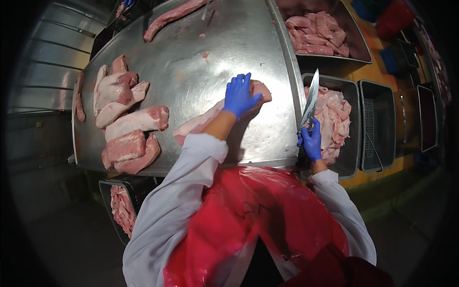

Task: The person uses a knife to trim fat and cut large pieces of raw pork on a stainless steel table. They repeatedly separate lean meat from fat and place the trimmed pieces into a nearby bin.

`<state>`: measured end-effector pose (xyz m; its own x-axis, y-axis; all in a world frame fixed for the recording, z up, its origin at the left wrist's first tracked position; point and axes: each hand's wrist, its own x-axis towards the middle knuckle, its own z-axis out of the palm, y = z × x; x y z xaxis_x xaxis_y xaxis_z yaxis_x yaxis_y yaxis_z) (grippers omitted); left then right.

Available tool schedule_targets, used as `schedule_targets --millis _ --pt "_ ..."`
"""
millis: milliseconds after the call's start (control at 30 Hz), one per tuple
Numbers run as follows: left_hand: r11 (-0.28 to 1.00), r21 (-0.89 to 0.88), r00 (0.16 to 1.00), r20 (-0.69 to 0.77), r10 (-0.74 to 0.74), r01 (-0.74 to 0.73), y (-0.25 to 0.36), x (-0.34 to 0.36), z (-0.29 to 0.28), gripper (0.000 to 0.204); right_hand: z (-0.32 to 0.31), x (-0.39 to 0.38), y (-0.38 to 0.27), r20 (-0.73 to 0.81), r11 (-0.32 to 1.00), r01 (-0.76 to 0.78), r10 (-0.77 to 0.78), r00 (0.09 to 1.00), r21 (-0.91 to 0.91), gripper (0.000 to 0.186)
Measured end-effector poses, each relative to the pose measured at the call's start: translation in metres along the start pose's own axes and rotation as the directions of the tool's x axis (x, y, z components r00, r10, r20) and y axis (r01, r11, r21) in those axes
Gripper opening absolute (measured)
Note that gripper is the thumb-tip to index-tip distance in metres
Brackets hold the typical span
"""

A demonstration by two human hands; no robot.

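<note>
My left hand (241, 95), in a blue glove, lies on a long pale pink piece of meat (201, 122) on the steel table (229, 43). Its fingers are stretched out over the far side, thumb apart to the right; part of the meat is hidden under the hand and forearm. At the table's right edge, my right hand (311, 142), also gloved in blue, is closed round the dark handle of a long knife (311, 98). The blade points away from me, beside a grey crate (353, 86) of pale meat trimmings (332, 119).
Several thick meat cuts (136, 122) lie at the table's left, a long strip (174, 19) at the far edge. A bin of meat pieces (318, 36) stands far right, a dark perforated crate (377, 119) beyond the trimmings. Another bin (107, 201) sits below the table's left corner.
</note>
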<state>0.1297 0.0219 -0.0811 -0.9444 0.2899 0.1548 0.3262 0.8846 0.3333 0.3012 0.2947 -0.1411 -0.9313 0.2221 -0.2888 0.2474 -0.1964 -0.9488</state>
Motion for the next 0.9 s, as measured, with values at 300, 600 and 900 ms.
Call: schedule_targets --millis 300,600,900 --pt "0.865 -0.273 0.810 0.543 -0.222 0.420 -0.041 0.049 0.004 0.023 0.053 0.035 -0.026 0.147 0.985 -0.062 0.086 0.985 -0.159 0.062" --pt "0.757 -0.504 0.895 0.378 -0.239 0.415 -0.048 0.021 0.024 0.018 0.157 0.101 -0.061 0.264 0.856 0.024 0.133 0.955 -0.517 0.080" --pt "0.750 -0.486 0.883 0.367 -0.291 0.449 -0.020 0.024 0.001 0.031 0.148 0.058 -0.060 0.374 0.801 -0.013 0.294 0.880 -0.599 0.082"
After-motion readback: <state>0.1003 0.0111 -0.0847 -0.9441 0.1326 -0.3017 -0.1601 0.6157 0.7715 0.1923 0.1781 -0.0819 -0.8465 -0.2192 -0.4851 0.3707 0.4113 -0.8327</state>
